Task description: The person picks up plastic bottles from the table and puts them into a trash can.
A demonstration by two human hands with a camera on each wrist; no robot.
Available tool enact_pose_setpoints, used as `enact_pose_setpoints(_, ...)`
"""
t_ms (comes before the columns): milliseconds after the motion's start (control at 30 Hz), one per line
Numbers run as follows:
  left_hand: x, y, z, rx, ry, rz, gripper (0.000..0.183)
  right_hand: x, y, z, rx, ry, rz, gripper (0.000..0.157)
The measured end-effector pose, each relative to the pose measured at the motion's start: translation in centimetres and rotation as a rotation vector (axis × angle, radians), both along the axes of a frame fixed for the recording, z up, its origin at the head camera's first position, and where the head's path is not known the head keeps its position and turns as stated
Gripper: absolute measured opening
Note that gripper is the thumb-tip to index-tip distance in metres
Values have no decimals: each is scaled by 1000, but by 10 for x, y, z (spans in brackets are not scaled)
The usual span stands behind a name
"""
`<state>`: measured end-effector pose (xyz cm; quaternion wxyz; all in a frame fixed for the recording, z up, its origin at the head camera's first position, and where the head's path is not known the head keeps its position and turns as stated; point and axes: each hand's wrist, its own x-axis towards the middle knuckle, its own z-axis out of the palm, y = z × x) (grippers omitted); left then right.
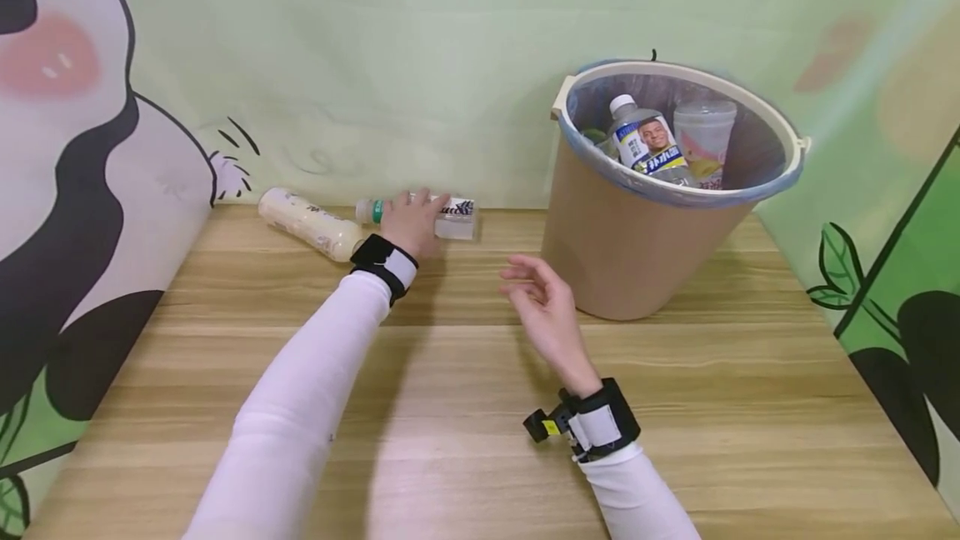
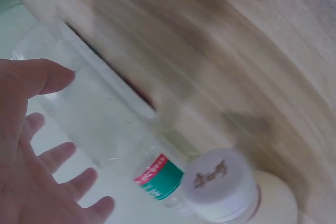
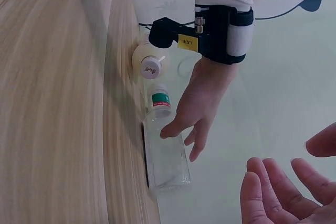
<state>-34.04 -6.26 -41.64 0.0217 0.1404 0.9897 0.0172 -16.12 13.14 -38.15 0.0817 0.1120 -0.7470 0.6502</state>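
Note:
A clear plastic bottle (image 1: pixel 459 228) with a green and red neck label lies on its side by the back wall. My left hand (image 1: pixel 411 222) reaches over it with fingers spread. In the left wrist view, the thumb (image 2: pixel 55 78) overlaps the bottle's (image 2: pixel 100 108) side and the other fingers are apart from one another. To the left lies a cream-coloured bottle (image 1: pixel 307 222), its white cap (image 2: pixel 218 182) near the clear bottle's neck. My right hand (image 1: pixel 546 307) hovers in front of the bin, palm inward, fingers relaxed and holding nothing.
A tan bin (image 1: pixel 622 257) with a liner stands on the right of the wooden table (image 1: pixel 450 457). Inside it are a bottle with a blue and yellow label (image 1: pixel 648 140) and a plastic cup (image 1: pixel 705 136). A printed cloth backdrop (image 1: pixel 375 65) rises behind the table.

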Motion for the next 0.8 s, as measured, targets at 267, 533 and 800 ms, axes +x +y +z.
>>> enact_pose_setpoints(267, -3, -5, -9, 12, 26, -36, 77, 0, -4, -2, 12, 14, -1, 36)
enact_pose_setpoints(533, 10, 4, -4, 26, 18, -222, 75, 0, -4, -2, 16, 6, -8, 35)
enact_pose_setpoints(800, 26, 20, -5, 51, 26, -377, 78, -1, 0, 2, 1, 16, -34, 35)
